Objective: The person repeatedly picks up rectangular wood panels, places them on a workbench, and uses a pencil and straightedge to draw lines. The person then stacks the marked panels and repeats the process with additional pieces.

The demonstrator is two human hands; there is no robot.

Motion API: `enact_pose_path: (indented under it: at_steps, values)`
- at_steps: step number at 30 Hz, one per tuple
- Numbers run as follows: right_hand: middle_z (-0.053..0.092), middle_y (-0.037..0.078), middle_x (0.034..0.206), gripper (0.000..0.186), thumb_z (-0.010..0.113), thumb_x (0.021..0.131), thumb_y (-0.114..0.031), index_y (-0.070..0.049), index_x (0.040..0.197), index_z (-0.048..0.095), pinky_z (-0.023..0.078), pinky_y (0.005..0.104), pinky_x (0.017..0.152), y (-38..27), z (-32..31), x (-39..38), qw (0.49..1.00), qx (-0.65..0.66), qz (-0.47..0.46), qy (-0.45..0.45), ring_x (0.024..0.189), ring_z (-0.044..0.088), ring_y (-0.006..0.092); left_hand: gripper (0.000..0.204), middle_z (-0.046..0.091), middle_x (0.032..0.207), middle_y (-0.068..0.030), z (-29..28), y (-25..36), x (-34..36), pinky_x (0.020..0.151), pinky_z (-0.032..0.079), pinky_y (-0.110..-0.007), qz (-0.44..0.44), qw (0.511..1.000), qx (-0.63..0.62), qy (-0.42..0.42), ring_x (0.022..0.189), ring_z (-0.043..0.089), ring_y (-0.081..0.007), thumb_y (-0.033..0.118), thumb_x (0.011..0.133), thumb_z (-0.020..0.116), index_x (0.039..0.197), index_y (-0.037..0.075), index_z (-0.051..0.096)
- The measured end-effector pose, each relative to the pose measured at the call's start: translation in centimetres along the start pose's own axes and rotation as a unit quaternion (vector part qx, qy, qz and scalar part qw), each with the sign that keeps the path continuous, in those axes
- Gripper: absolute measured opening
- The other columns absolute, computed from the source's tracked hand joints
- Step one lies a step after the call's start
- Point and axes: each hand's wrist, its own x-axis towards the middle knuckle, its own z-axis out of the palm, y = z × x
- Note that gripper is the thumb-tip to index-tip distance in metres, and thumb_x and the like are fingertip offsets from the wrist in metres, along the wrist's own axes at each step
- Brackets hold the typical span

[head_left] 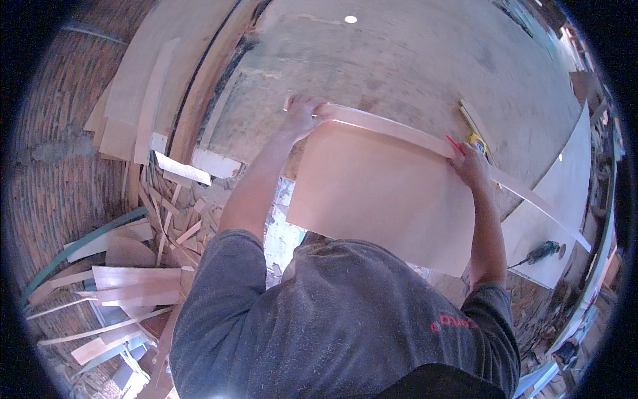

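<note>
A pale rectangular wooden board (385, 189) lies in front of me, its near edge partly hidden by my body. Along its far edge runs a long, thin wooden strip (399, 133), which reaches well past the board on the right. My left hand (304, 116) is closed over the strip's left end at the board's far left corner. On the right, my right hand (473, 167) is closed at the strip, with a slim red pencil (454, 143) sticking out of its fingers. Just beyond that hand sits a yellow tape measure (476, 141).
Beneath everything is a large worn wooden worktop (399, 60). A short wooden piece (470, 120) lies beyond the tape measure. A dark green power tool (543, 251) rests on a pale sheet (555, 193) at right. Wood offcuts (139, 289) are heaped at left, below leaning panels (149, 73).
</note>
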Motion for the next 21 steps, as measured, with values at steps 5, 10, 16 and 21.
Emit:
enact_pose_path:
  at_steps: [5,10,16,21]
  values:
    - [0.068,0.022,0.107,0.046,0.079,0.079,-0.034,-0.003,0.111,0.065,0.051,0.0489,0.086,0.7,0.6,0.3,1.0,0.0,0.005,-0.003,0.104,0.064,0.0411,0.058,0.063,0.119,-0.0104,0.5,-0.8,0.6,0.11,0.029,-0.048,-0.017,0.999,0.024,-0.025,0.121,0.051,-0.0289,0.056,0.08,0.074,0.118,0.012,0.071]
    - [0.068,0.021,0.108,0.052,0.08,0.078,-0.033,-0.003,0.117,0.065,0.051,0.0483,0.088,1.7,1.4,0.6,1.0,0.004,0.02,-0.003,0.105,0.065,0.0395,0.065,0.06,0.124,-0.0122,0.1,-0.7,1.3,0.113,0.027,-0.047,-0.02,0.998,0.02,-0.048,0.127,0.049,-0.0298,0.06,0.081,0.071,0.124,0.012,0.068]
    - [0.068,0.02,0.112,0.05,0.08,0.078,-0.032,-0.004,0.117,0.066,0.051,0.0482,0.09,1.5,1.4,0.8,0.999,-0.016,0.031,-0.009,0.108,0.064,0.0379,0.066,0.059,0.129,-0.013,-0.4,-0.3,1.5,0.113,0.028,-0.045,-0.025,0.995,0.066,-0.064,0.13,0.048,-0.0301,0.06,0.082,0.07,0.126,0.011,0.067]
    - [0.068,0.02,0.112,0.049,0.081,0.076,-0.033,-0.003,0.112,0.066,0.051,0.0477,0.09,0.4,0.6,0.6,0.999,-0.015,0.038,-0.021,0.108,0.064,0.0377,0.065,0.059,0.131,-0.0121,-0.3,-0.5,1.6,0.113,0.029,-0.044,-0.02,0.998,0.034,-0.055,0.131,0.049,-0.0285,0.059,0.082,0.072,0.124,0.01,0.067]
